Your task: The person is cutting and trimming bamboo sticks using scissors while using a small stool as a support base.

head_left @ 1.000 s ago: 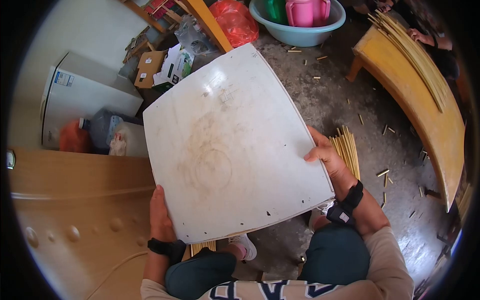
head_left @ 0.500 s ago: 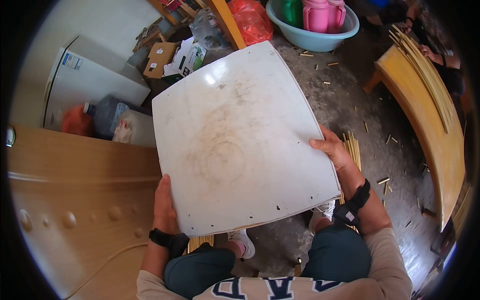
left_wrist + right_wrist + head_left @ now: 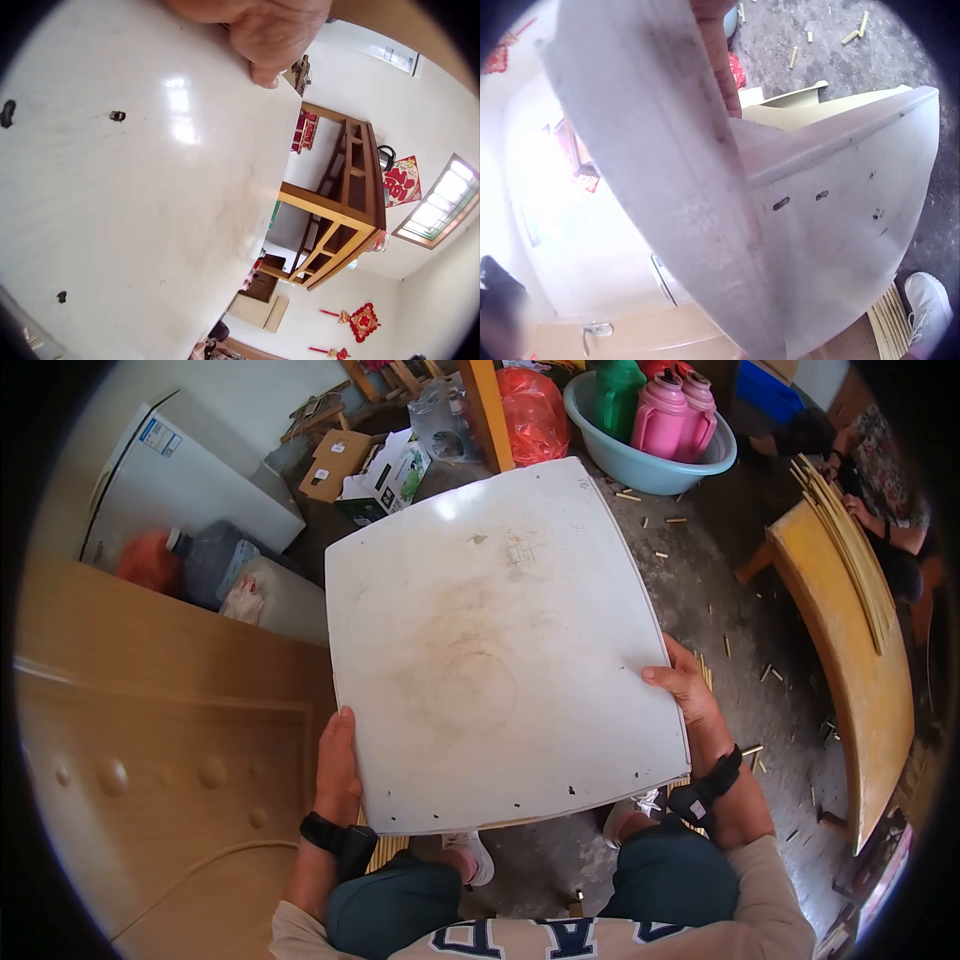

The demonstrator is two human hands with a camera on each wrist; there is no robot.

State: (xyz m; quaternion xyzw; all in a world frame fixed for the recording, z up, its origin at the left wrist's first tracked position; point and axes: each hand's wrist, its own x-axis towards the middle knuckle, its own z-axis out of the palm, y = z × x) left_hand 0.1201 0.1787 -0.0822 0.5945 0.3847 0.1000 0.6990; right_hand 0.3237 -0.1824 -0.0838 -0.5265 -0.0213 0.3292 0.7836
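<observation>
A large white square board (image 3: pixel 510 660), its top stained brown and scuffed, is held over the person's lap. The left hand (image 3: pixel 338 775) grips its left edge; in the left wrist view the thumb (image 3: pixel 264 73) reaches the board's rim, and the fingers below are hidden. On the opposite edge the right hand (image 3: pixel 697 700) has its thumb on the top, with its other fingers curled underneath. In the right wrist view a white side panel (image 3: pixel 840 217) with small slots stands at an angle to the board.
Bundled sticks (image 3: pixel 388 850) stand by the shoes (image 3: pixel 468 857). At right, a curved yellow bench (image 3: pixel 830 630) bears long sticks (image 3: pixel 850 550) beside another person. Short cut pieces litter the floor (image 3: pixel 735 660). A wooden panel (image 3: pixel 180 730) is close at left; a blue basin (image 3: pixel 660 470) with pink jugs stands behind.
The board has shifted a little right in the head view and turned slightly squarer to the person. Both hands keep their grip. The surroundings have also shifted, as the head has moved.
</observation>
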